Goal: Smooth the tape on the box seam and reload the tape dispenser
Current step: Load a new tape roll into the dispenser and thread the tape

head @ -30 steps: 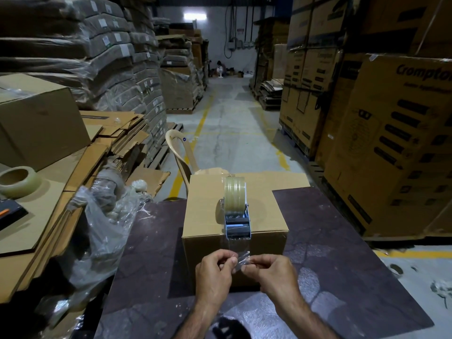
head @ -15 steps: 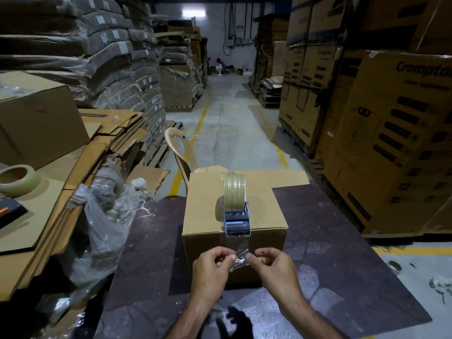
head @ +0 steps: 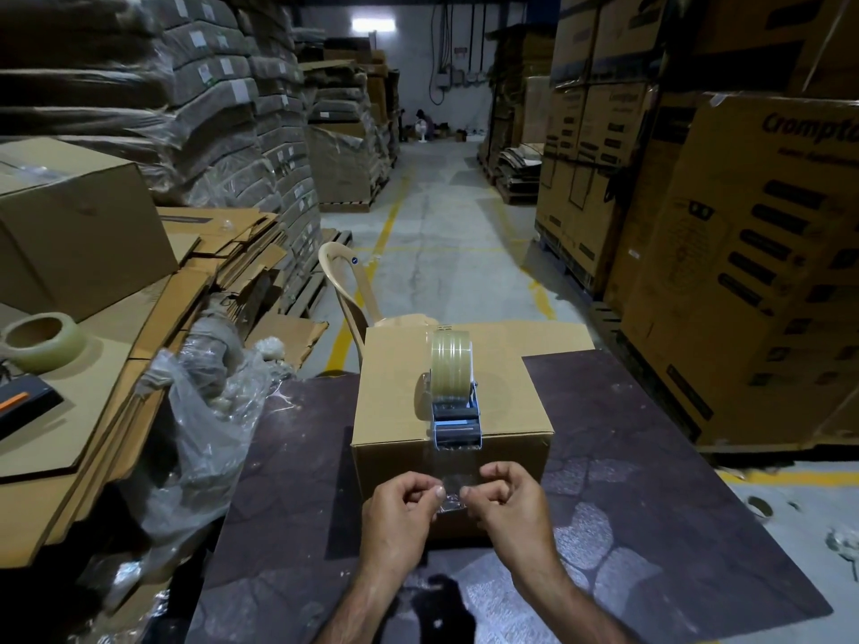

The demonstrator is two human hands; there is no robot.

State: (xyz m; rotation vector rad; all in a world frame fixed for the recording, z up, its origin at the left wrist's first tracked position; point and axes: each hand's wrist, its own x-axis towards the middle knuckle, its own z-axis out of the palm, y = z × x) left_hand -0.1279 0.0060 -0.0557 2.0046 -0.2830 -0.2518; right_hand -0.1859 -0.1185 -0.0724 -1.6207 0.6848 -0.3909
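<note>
A closed cardboard box (head: pixel 395 411) stands on a dark table (head: pixel 627 481). On its top near the front edge sits a blue tape dispenser (head: pixel 455 420) carrying a full roll of clear tape (head: pixel 451 360). A strip of clear tape (head: pixel 453 485) hangs from the dispenser down the box's front face. My left hand (head: pixel 399 508) and my right hand (head: pixel 506 499) each pinch the strip's crumpled loose end between thumb and fingers, in front of the box.
A spare tape roll (head: pixel 39 339) and a black-and-orange tool (head: pixel 23 404) lie on flattened cardboard at left. Crumpled plastic wrap (head: pixel 209 434) hangs by the table's left edge. A plastic chair (head: pixel 348 281) stands behind the box. Stacked cartons (head: pixel 743 271) line the right.
Both hands stay pinched on the tape end in front of the box; they have shifted slightly and spread the strip a little wider. The dispenser has not moved.
</note>
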